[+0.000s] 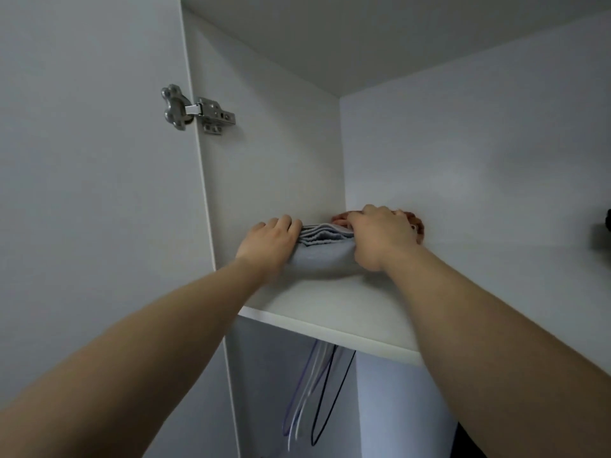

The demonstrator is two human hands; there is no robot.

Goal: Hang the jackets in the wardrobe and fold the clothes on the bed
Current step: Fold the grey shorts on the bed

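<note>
Head view: the pale blue-grey folded cloth bundle (322, 256) lies on the white upper shelf of the wardrobe (330, 302), near the back left corner. The left hand (269, 241) grips its left end, with the fingers (287, 224) curled over the top. The right hand (380, 238) grips the right end in the same way, its fingers bent over the layered edges. Behind the right hand, a reddish cloth item (417, 226) is partly hidden. The bundle looks soft and light. I judge that its layers can slide apart, so it is better held at both ends, with the folds pressed together. Under the shelf hang thin wire hangers (317, 391).
</note>
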